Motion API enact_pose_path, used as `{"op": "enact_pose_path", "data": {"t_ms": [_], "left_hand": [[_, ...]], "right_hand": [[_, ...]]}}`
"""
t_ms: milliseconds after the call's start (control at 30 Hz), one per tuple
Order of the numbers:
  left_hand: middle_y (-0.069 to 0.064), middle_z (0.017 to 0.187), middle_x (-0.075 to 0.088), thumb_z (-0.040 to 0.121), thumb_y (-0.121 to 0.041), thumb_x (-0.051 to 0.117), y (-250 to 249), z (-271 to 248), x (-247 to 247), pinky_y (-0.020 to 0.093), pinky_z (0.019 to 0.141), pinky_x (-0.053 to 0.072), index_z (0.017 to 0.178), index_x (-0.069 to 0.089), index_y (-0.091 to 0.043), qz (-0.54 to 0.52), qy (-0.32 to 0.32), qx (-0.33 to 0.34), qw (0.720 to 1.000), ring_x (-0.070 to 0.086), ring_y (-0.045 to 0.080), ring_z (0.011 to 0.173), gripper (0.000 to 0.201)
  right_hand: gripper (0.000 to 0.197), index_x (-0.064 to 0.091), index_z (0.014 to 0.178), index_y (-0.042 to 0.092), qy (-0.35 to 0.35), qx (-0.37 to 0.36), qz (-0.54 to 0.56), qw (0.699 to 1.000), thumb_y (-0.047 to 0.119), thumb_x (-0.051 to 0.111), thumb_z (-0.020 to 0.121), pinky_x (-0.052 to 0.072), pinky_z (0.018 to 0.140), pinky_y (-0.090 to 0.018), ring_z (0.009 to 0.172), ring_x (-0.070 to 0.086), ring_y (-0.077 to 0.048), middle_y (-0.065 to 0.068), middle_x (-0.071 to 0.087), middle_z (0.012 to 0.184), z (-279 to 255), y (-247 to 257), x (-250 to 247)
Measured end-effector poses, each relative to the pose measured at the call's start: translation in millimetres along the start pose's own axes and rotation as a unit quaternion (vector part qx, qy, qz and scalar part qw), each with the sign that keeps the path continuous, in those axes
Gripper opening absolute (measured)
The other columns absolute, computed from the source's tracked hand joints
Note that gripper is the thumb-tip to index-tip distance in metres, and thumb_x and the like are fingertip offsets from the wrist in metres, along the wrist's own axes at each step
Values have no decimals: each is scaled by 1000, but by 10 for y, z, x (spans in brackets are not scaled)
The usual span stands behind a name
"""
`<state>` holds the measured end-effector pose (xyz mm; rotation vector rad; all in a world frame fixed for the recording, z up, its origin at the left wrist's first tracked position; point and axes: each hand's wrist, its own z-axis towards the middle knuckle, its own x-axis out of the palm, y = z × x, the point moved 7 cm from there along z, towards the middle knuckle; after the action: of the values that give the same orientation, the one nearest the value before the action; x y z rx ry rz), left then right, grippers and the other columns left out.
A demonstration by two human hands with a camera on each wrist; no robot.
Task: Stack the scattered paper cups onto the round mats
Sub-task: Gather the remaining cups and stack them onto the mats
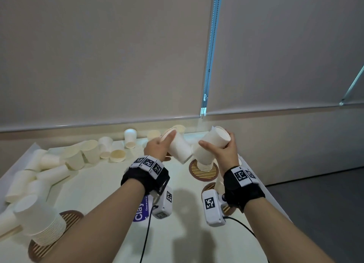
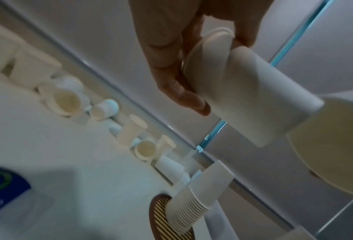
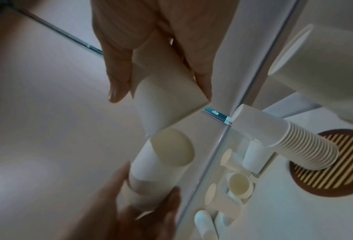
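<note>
Head view: left hand (image 1: 157, 147) grasps a tilted paper cup (image 1: 180, 147); right hand (image 1: 226, 148) grasps another paper cup (image 1: 211, 144), at 12 o'clock above a stack (image 1: 204, 165) on a round mat (image 1: 203, 171). Left wrist view: fingers (image 2: 171, 78) curl round the cup's rim. Right wrist view: fingers (image 3: 118, 68) clasp theirs.

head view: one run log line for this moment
left hand: holds paper cup | right hand: holds nested cups | both above round mat stack
</note>
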<state>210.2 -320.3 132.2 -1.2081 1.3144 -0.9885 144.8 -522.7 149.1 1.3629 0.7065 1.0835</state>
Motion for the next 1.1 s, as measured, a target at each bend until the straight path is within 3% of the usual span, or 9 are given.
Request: {"op": "enact_pose_path", "data": {"t_ms": [133, 233, 367, 433, 567, 700, 900, 1000, 1100], "left_hand": [[16, 106, 67, 90, -62, 37, 177, -62, 261, 33, 70, 54, 115, 53, -5, -80, 108, -110, 985, 68, 24, 77, 65], [20, 108, 66, 90, -69, 18, 168, -165, 558, 33, 70, 50, 117, 53, -5, -165, 223, -163, 947, 66, 27, 86, 78], [18, 98, 68, 94, -63, 20, 25, -82, 809, 44, 88, 48, 105, 58, -14, -206, 279, -149, 926, 64, 31, 96, 63], [15, 98, 68, 95, -60, 22, -41, 11, 904, 44, 88, 48, 111, 56, -13, -162, 299, -140, 930, 63, 30, 98, 60], [7, 104, 66, 97, -51, 31, -66, 357, 856, 31, 71, 47, 114, 53, -10, 75, 243, -66, 965, 63, 24, 90, 49], [2, 88, 67, 93, -25, 50, 232, 737, 553, 21, 50, 40, 97, 61, -8, 271, 156, -13, 950, 59, 19, 69, 20], [5, 81, 69, 89, -14, 52, 966, 1125, 143, 23, 64, 48, 80, 63, -9, 305, 105, -93, 942, 60, 21, 64, 15], [5, 76, 67, 88, -11, 52, 1190, 1185, 47, 18, 47, 40, 77, 61, -9, 274, 86, -116, 951, 55, 18, 55, 14], [4, 74, 65, 88, -11, 53, 1276, 1199, 3, 17, 43, 37, 76, 60, -10, 250, 82, -122, 957, 55, 19, 57, 14]], "right_hand": [[75, 44, 118, 25, 14, -13, 25, 999, 8, 85, 58, 53, 90, -46, 102, 58, -25, -3, 58, 108, 48, 48, 98], [68, 47, 113, 31, 49, -12, 13, 999, 10, 83, 59, 53, 91, -44, 106, 59, -26, -6, 59, 112, 148, 65, 256], [81, 46, 123, 29, 69, 15, -66, 995, 14, 87, 55, 51, 94, -48, 109, 60, -23, -4, 61, 116, 374, 19, 347], [86, 45, 125, 27, 50, 19, -87, 995, 17, 88, 51, 51, 92, -50, 108, 60, -23, -4, 61, 117, 549, 35, 304], [78, 44, 115, 32, -6, 18, -165, 986, 17, 88, 53, 50, 93, -51, 107, 59, -24, -2, 61, 116, 908, 95, 127], [80, 44, 125, 19, -81, 38, -238, 967, 15, 87, 58, 46, 100, -44, 115, 55, -27, -6, 58, 124, 1201, 44, -153], [85, 40, 130, 16, -96, 85, -297, 946, 11, 86, 59, 44, 101, -45, 120, 51, -31, -9, 55, 129, 1541, -276, -244], [89, 39, 132, 18, -68, 135, -347, 925, 13, 87, 58, 44, 100, -48, 119, 51, -33, -8, 55, 128, 1632, -554, -168], [91, 43, 131, 16, -13, 189, -441, 877, 18, 88, 52, 50, 91, -46, 108, 57, -34, -10, 60, 120, 1705, -844, -116]]}}
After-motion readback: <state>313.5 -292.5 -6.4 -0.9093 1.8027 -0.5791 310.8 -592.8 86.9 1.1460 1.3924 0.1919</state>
